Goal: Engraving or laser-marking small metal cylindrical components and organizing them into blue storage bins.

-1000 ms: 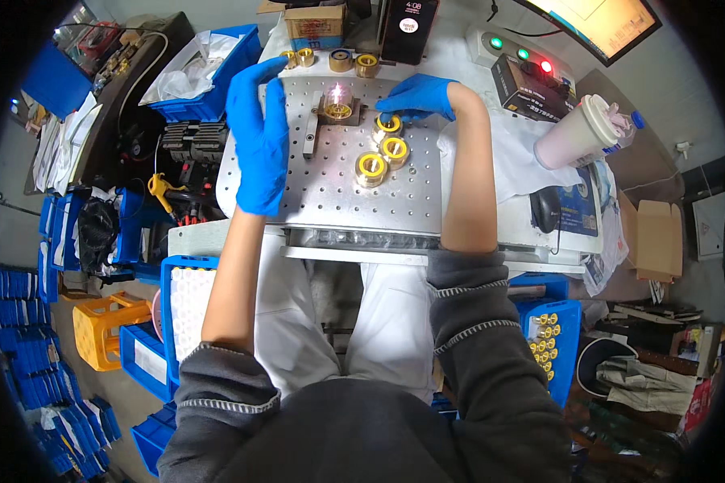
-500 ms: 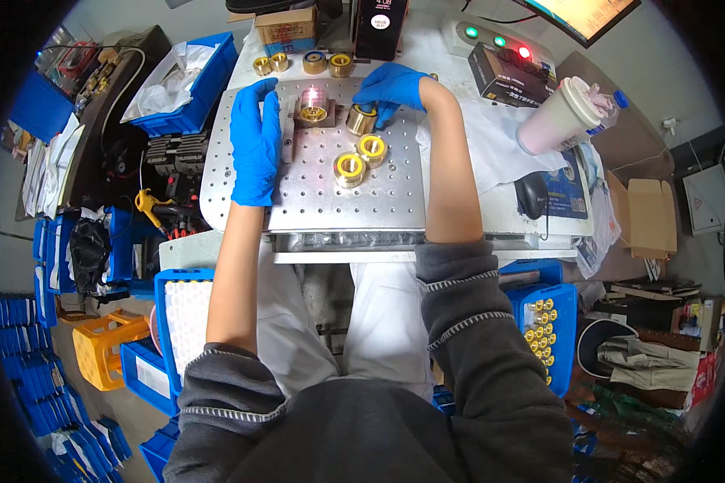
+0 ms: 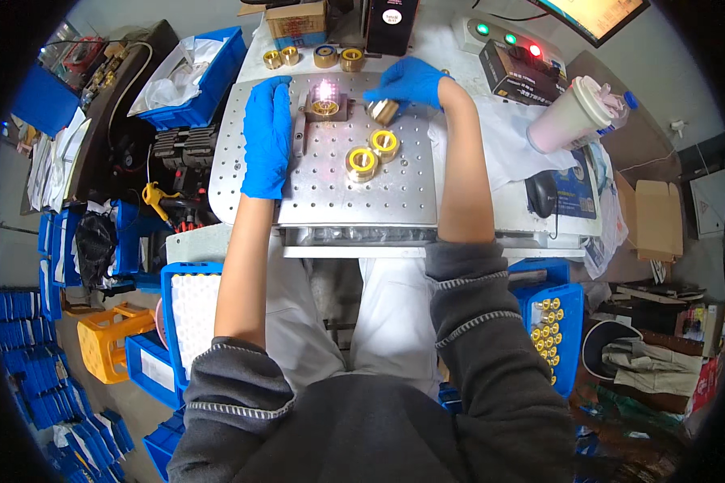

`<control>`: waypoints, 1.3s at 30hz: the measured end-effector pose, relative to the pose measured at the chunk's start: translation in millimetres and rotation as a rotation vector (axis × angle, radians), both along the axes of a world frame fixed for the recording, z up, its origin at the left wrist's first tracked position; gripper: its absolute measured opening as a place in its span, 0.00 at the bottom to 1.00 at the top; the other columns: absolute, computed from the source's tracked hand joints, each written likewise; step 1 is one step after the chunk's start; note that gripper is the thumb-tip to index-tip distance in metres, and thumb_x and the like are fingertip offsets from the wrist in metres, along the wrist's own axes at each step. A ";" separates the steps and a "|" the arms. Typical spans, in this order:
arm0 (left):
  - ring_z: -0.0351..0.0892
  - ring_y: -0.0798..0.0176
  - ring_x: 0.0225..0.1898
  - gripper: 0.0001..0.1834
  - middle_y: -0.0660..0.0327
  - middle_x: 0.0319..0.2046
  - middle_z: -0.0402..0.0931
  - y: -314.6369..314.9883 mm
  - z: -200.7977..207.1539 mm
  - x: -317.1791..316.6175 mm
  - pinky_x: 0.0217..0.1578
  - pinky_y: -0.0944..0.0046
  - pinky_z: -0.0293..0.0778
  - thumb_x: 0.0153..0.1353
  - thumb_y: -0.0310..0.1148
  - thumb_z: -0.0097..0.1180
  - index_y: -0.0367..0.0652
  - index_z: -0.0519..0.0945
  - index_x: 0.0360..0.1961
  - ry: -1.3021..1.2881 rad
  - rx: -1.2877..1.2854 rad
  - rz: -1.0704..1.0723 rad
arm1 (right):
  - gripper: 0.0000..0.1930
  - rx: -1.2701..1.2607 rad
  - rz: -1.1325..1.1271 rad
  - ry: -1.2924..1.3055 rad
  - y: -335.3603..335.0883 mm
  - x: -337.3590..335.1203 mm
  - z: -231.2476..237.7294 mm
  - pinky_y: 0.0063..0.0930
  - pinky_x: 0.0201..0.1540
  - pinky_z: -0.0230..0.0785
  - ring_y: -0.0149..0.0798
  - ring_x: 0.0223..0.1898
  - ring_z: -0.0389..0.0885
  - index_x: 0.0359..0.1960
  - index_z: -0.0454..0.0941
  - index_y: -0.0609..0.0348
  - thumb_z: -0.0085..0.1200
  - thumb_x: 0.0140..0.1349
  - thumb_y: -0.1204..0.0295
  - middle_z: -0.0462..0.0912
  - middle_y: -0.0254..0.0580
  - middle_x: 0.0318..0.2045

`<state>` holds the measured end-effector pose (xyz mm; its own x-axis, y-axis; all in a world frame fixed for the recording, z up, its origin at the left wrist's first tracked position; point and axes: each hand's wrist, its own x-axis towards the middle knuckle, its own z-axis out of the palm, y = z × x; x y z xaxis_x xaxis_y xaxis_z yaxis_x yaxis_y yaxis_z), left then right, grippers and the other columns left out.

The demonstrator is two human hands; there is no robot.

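Note:
My left hand (image 3: 266, 145), in a blue glove, lies along the left side of a perforated metal plate (image 3: 322, 211), fingers stretched out and holding nothing. Beside its fingertips, a brass ring fitting (image 3: 325, 107) sits in a small metal block, lit by a bright pinkish glow. My gloved right hand (image 3: 411, 82) grips another brass fitting (image 3: 384, 111), which is tilted and slightly blurred; part of the fingers is hidden. Nearer to me, a yellow-rimmed brass fitting (image 3: 362, 164) and a second one (image 3: 385, 145) stand upright, touching or nearly so.
Several brass fittings (image 3: 351, 59) line the back, before a dark phone (image 3: 391, 28). To the right are a black box (image 3: 511, 76), a lidded cup (image 3: 568, 117) and a mouse (image 3: 541, 196). Below the table edge stand a blue tray of fittings (image 3: 570, 338) and another blue tray (image 3: 169, 322).
The fitting in my right hand has gone from upright to tilted. My left hand keeps its place by the block. The whole view has shifted a little.

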<state>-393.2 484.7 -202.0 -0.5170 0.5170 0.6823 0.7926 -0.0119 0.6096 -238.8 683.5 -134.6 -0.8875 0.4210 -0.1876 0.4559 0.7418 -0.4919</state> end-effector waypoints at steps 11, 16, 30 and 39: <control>0.71 0.46 0.47 0.22 0.50 0.44 0.74 5.2 -1.8 -1.0 0.50 0.54 0.65 0.58 0.44 0.56 0.42 0.75 0.49 0.208 -0.123 -0.152 | 0.15 -1.153 -0.476 0.889 7.1 -53.8 -50.7 0.25 0.38 0.78 0.35 0.39 0.80 0.48 0.77 0.57 0.49 0.63 0.63 0.80 0.41 0.39; 0.71 0.48 0.46 0.20 0.51 0.45 0.73 6.6 1.1 -2.7 0.48 0.54 0.65 0.56 0.42 0.59 0.40 0.75 0.45 0.173 0.032 -0.110 | 0.16 -1.131 -0.333 0.811 5.0 -61.8 -56.0 0.23 0.38 0.76 0.33 0.37 0.80 0.46 0.78 0.54 0.48 0.64 0.59 0.80 0.41 0.38; 0.70 0.46 0.43 0.20 0.48 0.40 0.70 -8.7 -16.3 -19.3 0.42 0.52 0.67 0.44 0.31 0.66 0.37 0.73 0.38 0.223 -0.219 0.380 | 0.39 -0.288 -0.183 0.358 -40.1 -72.0 -42.6 0.36 0.58 0.63 0.46 0.53 0.75 0.49 0.78 0.57 0.53 0.47 0.35 0.76 0.49 0.52; 0.68 0.49 0.41 0.19 0.49 0.36 0.70 -1.0 -16.0 -20.4 0.41 0.53 0.67 0.47 0.39 0.65 0.38 0.73 0.35 0.225 -0.120 0.444 | 0.40 -0.135 -0.085 0.241 -46.0 -70.9 -33.1 0.35 0.56 0.65 0.46 0.51 0.77 0.44 0.81 0.56 0.48 0.46 0.31 0.78 0.50 0.50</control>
<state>-413.6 483.7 -218.0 -0.5520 0.3624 0.7510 0.8168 0.4159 0.3998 -309.7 637.5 -167.7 -0.8760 0.4810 -0.0354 0.3716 0.6263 -0.6853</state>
